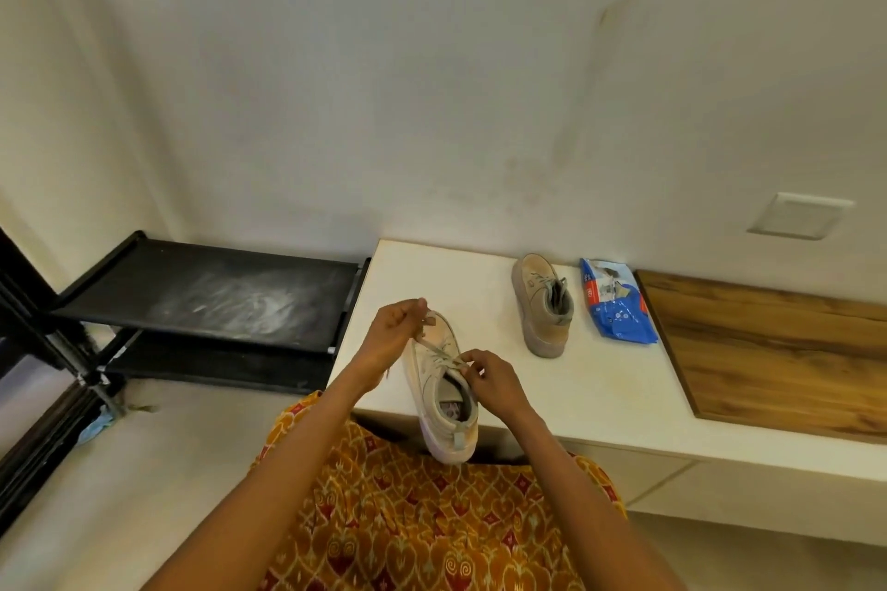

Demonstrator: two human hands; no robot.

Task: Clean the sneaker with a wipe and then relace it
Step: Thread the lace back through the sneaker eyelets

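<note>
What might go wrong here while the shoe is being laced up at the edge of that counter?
The sneaker juts heel-first past the edge of the counter; a hard tug could tip it onto the person's lap or the floor.

Both the left hand and the right hand pinch the lace, so nothing steadies the shoe itself.

The lace is thin and pulled taut; it could slip from the fingers or miss an eyelet.

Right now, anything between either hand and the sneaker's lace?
Nothing visible. The left hand pinches a lace end near the toe of the sneaker; the right hand pinches the lace at the eyelets. The second sneaker and the wipes pack sit clear.
</note>
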